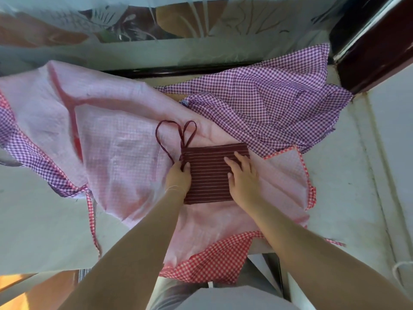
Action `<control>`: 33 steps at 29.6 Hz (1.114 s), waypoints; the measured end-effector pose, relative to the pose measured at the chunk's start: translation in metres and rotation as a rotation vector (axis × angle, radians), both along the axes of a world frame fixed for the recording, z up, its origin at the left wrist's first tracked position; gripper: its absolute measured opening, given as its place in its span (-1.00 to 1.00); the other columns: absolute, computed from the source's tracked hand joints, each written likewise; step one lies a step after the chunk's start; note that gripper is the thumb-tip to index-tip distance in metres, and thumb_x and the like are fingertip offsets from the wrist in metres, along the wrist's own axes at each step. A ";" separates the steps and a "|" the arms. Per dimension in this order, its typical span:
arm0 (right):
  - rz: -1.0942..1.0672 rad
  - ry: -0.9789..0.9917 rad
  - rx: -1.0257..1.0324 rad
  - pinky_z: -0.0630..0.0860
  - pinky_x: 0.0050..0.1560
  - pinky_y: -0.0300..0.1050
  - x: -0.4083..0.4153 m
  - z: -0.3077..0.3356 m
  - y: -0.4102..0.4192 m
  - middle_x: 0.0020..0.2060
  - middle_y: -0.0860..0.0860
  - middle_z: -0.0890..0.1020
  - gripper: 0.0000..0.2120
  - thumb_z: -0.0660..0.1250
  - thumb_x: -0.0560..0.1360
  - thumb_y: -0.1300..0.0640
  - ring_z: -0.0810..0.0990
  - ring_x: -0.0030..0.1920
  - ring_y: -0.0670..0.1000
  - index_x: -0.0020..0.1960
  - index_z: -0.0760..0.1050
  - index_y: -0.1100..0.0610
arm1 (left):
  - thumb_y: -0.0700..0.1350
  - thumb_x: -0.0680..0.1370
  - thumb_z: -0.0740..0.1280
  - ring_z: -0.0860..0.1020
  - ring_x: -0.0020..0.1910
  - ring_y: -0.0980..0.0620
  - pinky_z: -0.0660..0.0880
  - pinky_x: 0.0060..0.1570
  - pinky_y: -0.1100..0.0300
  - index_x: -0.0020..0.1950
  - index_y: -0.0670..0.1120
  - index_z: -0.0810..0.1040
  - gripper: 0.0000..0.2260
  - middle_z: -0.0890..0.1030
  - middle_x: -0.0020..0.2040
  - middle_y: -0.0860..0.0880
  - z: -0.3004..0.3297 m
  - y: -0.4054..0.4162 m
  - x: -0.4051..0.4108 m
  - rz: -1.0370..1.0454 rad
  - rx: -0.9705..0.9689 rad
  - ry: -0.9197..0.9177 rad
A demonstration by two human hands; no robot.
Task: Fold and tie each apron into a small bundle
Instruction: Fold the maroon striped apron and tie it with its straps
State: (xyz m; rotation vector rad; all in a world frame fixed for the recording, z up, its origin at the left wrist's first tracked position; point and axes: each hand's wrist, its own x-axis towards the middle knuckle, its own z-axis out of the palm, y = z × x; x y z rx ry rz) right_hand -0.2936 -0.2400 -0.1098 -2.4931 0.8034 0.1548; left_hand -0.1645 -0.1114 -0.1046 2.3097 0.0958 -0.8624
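Note:
A dark red striped apron point(207, 182), folded into a small rectangle, lies on top of a spread red-checked apron point(125, 144) that shows its pale underside. Its dark ties point(176, 133) loop out beyond its far left corner. My left hand point(178, 177) sits at the bundle's left edge and pinches the ties where they leave the fold. My right hand point(242, 175) lies flat on the bundle's right half, fingers spread and straight.
A purple-checked apron point(268, 108) lies crumpled at the back right, and another patch of purple check point(29, 153) hangs at the left. All rest on a pale table point(348, 175). A dark wooden post point(368, 52) stands at the far right.

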 end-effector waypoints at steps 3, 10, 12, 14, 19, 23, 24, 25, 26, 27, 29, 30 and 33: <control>-0.390 -0.162 0.263 0.30 0.40 0.01 0.001 0.003 -0.009 0.41 0.08 0.32 -0.52 0.19 0.60 0.17 0.30 0.42 0.06 0.49 0.17 0.15 | -0.01 0.62 0.18 0.51 0.16 -0.14 0.39 0.04 0.12 0.27 -0.09 0.49 -0.71 0.56 0.19 -0.10 -0.005 0.004 -0.001 0.002 0.044 -0.063; -0.613 0.015 0.677 0.47 0.17 -0.05 0.001 -0.002 -0.044 0.13 -0.01 0.57 -0.60 0.37 0.52 0.05 0.54 0.15 0.04 0.32 0.42 0.14 | 0.11 0.59 0.20 0.51 0.11 -0.20 0.41 -0.04 0.02 0.25 -0.20 0.33 -0.58 0.49 0.19 -0.16 -0.005 0.012 -0.012 0.026 0.179 -0.011; -0.586 -0.014 0.582 0.44 0.12 -0.10 0.001 0.001 -0.040 0.10 -0.02 0.56 -0.61 0.37 0.52 0.07 0.52 0.12 0.00 0.30 0.42 0.14 | 0.16 0.58 0.20 0.50 0.04 -0.15 0.38 -0.05 0.06 0.27 -0.20 0.30 -0.52 0.50 0.12 -0.13 -0.001 0.012 -0.007 -0.016 0.146 0.075; -0.504 -0.034 0.485 0.41 0.09 -0.17 0.001 0.002 -0.034 0.06 -0.06 0.56 -0.63 0.39 0.51 0.07 0.50 0.07 -0.07 0.27 0.44 0.12 | 0.16 0.56 0.25 0.49 0.04 -0.12 0.40 -0.01 0.06 0.31 -0.20 0.27 -0.48 0.48 0.12 -0.12 0.003 0.010 -0.003 -0.021 0.081 0.186; -0.505 -0.023 0.708 0.50 -0.04 -0.20 -0.009 0.013 -0.025 -0.07 -0.11 0.64 -0.78 0.42 0.47 -0.02 0.62 0.02 -0.02 0.08 0.55 0.02 | -0.05 0.61 0.24 0.49 0.21 -0.14 0.39 0.17 0.08 0.38 -0.12 0.29 -0.63 0.50 0.26 -0.12 0.013 0.007 0.002 -0.194 -0.125 -0.069; -0.473 0.144 1.043 0.57 0.09 -0.01 -0.040 0.026 -0.003 -0.05 0.01 0.69 -0.53 0.42 0.42 -0.18 0.65 -0.02 0.05 0.18 0.52 0.10 | -0.01 0.64 0.16 0.55 0.06 -0.11 0.48 0.01 0.07 0.34 -0.05 0.40 -0.70 0.58 0.14 -0.07 0.031 -0.003 0.041 -0.597 -0.040 -0.307; -0.454 0.201 1.084 0.59 0.08 0.07 -0.047 0.023 0.003 -0.09 0.09 0.70 -0.54 0.40 0.45 -0.17 0.68 -0.06 0.12 0.15 0.53 0.16 | -0.02 0.65 0.14 0.56 0.04 -0.12 0.47 -0.04 0.09 0.32 -0.05 0.43 -0.72 0.59 0.12 -0.09 0.031 -0.009 0.048 -0.697 0.009 -0.337; -0.451 0.200 1.044 0.60 0.02 0.10 -0.049 0.021 0.008 -0.17 0.13 0.71 -0.59 0.36 0.49 -0.14 0.69 -0.13 0.13 0.10 0.55 0.20 | -0.03 0.66 0.11 0.56 0.01 -0.14 0.46 -0.09 0.09 0.29 -0.07 0.44 -0.73 0.60 0.09 -0.11 0.030 -0.014 0.053 -0.772 0.057 -0.346; -0.466 0.159 0.915 0.62 -0.02 0.10 -0.051 0.013 0.009 -0.21 0.13 0.70 -0.63 0.32 0.52 -0.11 0.70 -0.17 0.11 0.07 0.55 0.20 | -0.04 0.67 0.08 0.56 -0.03 -0.15 0.44 -0.12 0.10 0.28 -0.09 0.44 -0.73 0.61 0.06 -0.13 0.026 -0.016 0.055 -0.803 0.101 -0.324; -0.488 0.115 0.750 0.64 -0.04 0.06 -0.052 0.007 0.009 -0.20 0.08 0.69 -0.65 0.30 0.53 -0.10 0.69 -0.15 0.07 0.09 0.53 0.19 | -0.04 0.67 0.06 0.56 -0.06 -0.16 0.43 -0.13 0.09 0.26 -0.10 0.44 -0.73 0.61 0.03 -0.15 0.021 -0.017 0.054 -0.796 0.138 -0.283; -0.510 -0.006 0.519 0.61 0.01 -0.05 -0.052 0.003 0.011 -0.05 -0.03 0.62 -0.61 0.31 0.53 -0.07 0.64 -0.03 -0.01 0.24 0.40 0.15 | -0.04 0.67 0.03 0.54 -0.09 -0.16 0.45 -0.10 0.05 0.24 -0.11 0.42 -0.73 0.61 0.01 -0.19 0.008 -0.012 0.050 -0.686 0.175 -0.184; -0.501 -0.070 0.508 0.60 0.07 -0.07 -0.050 0.004 0.014 0.04 -0.04 0.59 -0.54 0.32 0.52 -0.04 0.61 0.04 -0.05 0.32 0.32 0.13 | -0.04 0.67 0.03 0.53 -0.10 -0.14 0.45 -0.09 0.05 0.23 -0.12 0.42 -0.73 0.60 0.02 -0.20 0.003 -0.009 0.047 -0.605 0.164 -0.143; -0.517 -0.264 0.620 0.57 0.07 -0.23 -0.042 0.007 0.016 0.08 -0.07 0.53 -0.39 0.34 0.53 0.11 0.57 0.01 -0.23 0.48 0.12 0.09 | -0.08 0.67 0.06 0.49 -0.04 -0.11 0.37 -0.04 0.09 0.28 -0.17 0.42 -0.72 0.56 0.13 -0.19 0.000 0.003 0.042 -0.376 0.072 -0.049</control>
